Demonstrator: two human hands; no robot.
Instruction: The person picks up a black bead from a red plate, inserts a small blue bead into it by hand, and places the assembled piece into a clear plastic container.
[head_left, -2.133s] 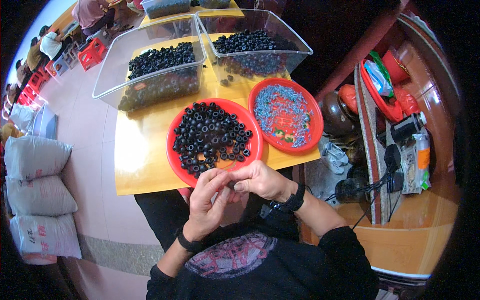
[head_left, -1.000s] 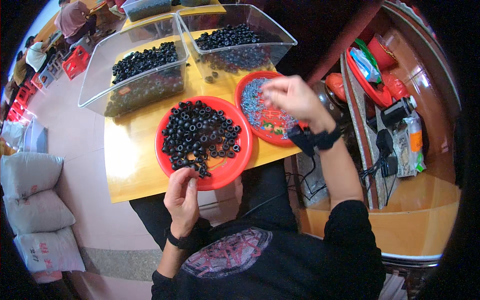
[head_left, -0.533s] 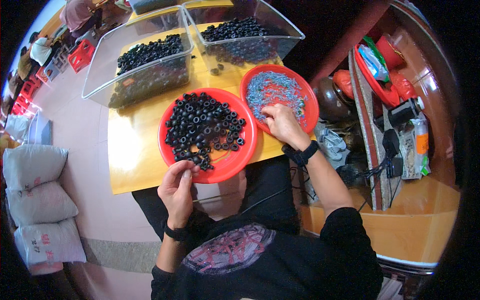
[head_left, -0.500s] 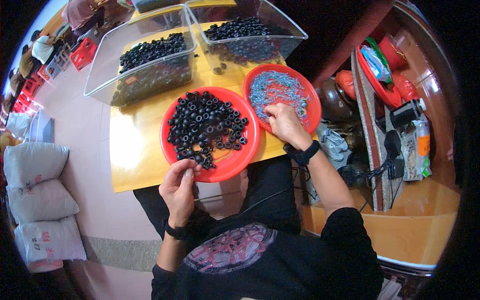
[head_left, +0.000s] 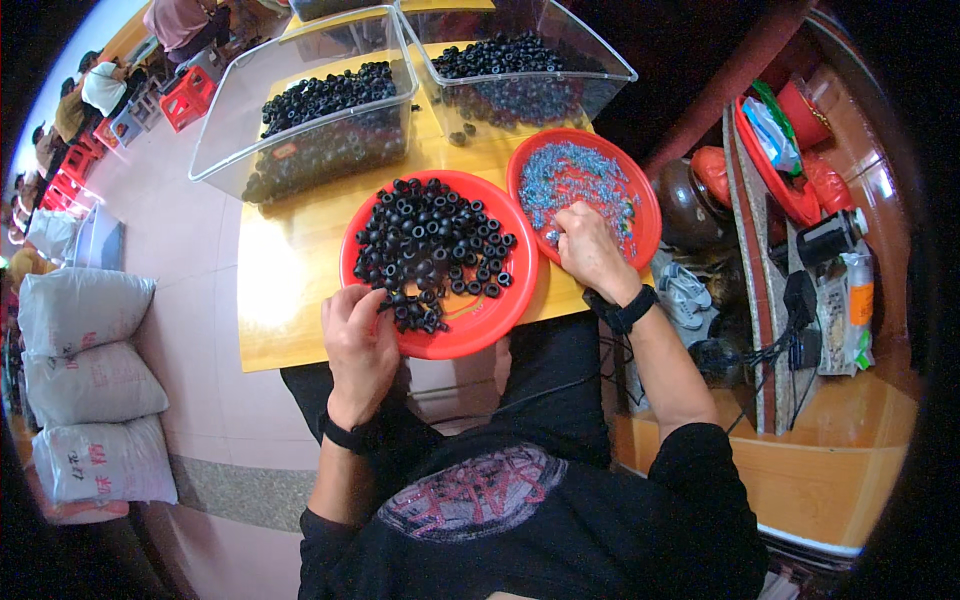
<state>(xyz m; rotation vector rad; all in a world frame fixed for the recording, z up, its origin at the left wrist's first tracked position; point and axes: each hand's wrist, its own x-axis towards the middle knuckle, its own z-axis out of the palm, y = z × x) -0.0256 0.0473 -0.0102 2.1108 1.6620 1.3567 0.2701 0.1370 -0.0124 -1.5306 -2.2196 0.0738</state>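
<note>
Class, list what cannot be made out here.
Head view, all four:
Right hand: its fingers hide whether it grips anything.
Tiny, shiny bluish pieces: too small for exact shapes.
Left hand: bent fingers obscure whether it holds anything.
Far clear plastic box: cut by top edge.

Head-worn fisheye view, facing downward

Yellow table [head_left: 270,330] spreading ahead of left hand [head_left: 357,340] and right hand [head_left: 597,250], bright glare showing ahead and left of left grip. First red plate [head_left: 490,325] resting at left fingers, reaching rightward between hands. Second red plate [head_left: 648,240] lying below right fingers, extending beyond them. Clear left bin [head_left: 240,115] standing well beyond left grip; clear right bin [head_left: 600,95] standing beside it, beyond right grip.
</note>
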